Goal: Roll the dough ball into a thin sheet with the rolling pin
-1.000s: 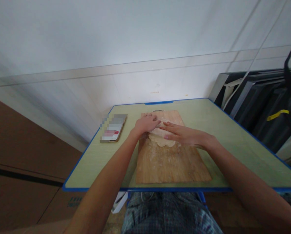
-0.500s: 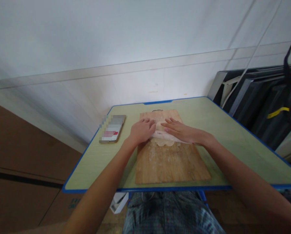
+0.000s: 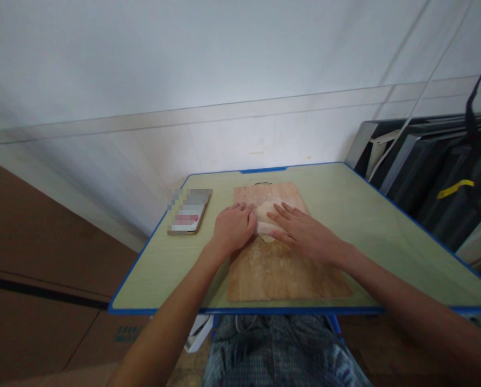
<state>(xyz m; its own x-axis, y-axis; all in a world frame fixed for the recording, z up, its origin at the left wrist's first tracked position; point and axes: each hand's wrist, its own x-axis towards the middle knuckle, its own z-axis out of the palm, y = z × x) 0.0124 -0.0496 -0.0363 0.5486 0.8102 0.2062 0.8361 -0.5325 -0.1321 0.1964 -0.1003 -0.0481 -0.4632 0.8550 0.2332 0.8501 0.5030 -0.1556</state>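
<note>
A pale, flour-dusted rolling pin lies across a thin sheet of dough on a wooden cutting board. The dough shows on the far side of the pin and as a small edge on the near side. My left hand rests palm down over the pin's left end, fingers stretched forward. Over the right part my right hand lies flat, its fingers spread and pointing forward and left. Both palms hide the pin's ends; neither hand is wrapped round it.
The board lies on a light green table with a blue edge. A phone lies left of the board. Behind the table rises a white wall. Dark flat panels lean at the right; brown boxes stand at the left.
Both hands and the rolling pin have come slightly nearer to me over the dough. More dough shows beyond the pin, and less on the near side.
</note>
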